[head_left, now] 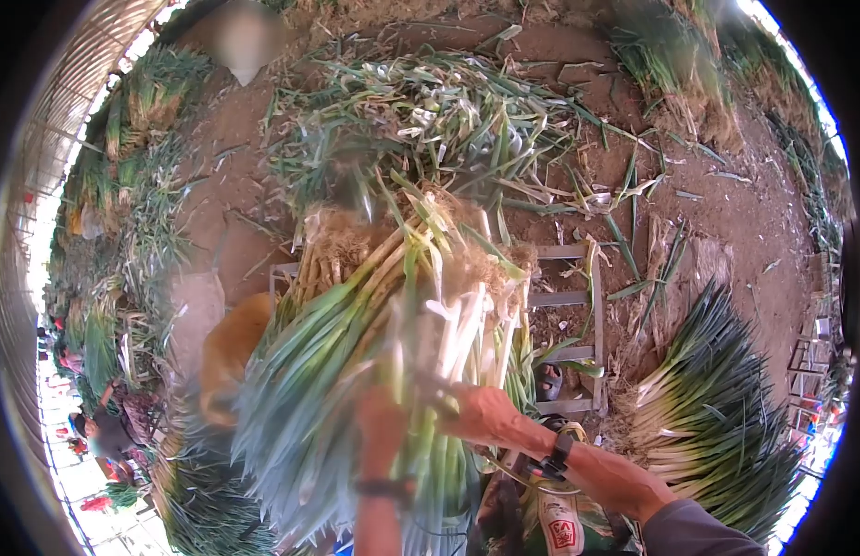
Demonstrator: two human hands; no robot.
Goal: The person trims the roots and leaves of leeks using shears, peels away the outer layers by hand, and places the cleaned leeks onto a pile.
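Note:
A large pile of green onions [309,371] lies in front of me, long green leaves toward me and shaggy roots at the far end. Peeled white stalks [462,324] rest on its right side. Over the middle of the pile, my left hand [379,412] is smeared by motion, close to a blurred pale stalk. My right hand [481,414] reaches in from the right, a dark band on its wrist. Its fingers are curled together beside the white stalks; I cannot tell what they grip.
A metal rack [596,324] shows under the pile's right side. Beyond lies a heap of stripped leaves [430,111]. Cleaned green onions [689,417] fan out at right. A tan animal [233,347] is at left, and a person [115,435] farther off. A printed bag [561,528] is near me.

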